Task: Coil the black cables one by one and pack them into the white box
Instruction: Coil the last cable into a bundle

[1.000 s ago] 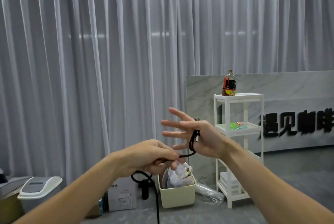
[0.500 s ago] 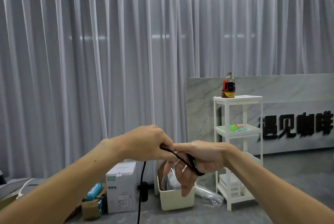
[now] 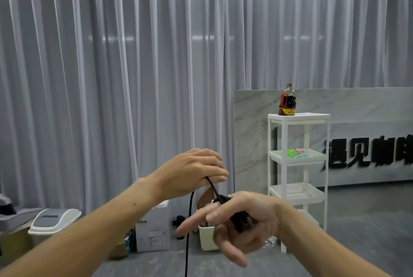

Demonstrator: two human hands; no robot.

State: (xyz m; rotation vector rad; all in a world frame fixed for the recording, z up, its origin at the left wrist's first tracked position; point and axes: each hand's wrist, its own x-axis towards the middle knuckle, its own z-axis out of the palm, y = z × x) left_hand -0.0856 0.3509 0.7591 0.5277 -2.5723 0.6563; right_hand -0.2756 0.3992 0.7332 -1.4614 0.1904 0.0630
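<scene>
My left hand (image 3: 190,171) is raised at centre, fingers curled, and grips a black cable (image 3: 215,190) coming out under its fingers. From there the cable runs down to my right hand (image 3: 243,223) and is looped round it near the knuckles. A second stretch of the cable hangs straight down from my left hand and leaves the frame at the bottom. My right hand is palm down with fingers stretched out to the lower left. The cable's black plug (image 3: 244,221) lies against its palm.
On the floor behind my hands stand a cream bin (image 3: 206,240), a white cardboard box (image 3: 154,231) and a lidded white bin (image 3: 53,221). A white shelf rack (image 3: 298,178) with a dark bottle (image 3: 287,100) stands on the right, with grey curtains behind.
My left hand rose and carried the cable over my right hand. My right hand turned from palm-up with spread fingers to palm-down and dropped lower.
</scene>
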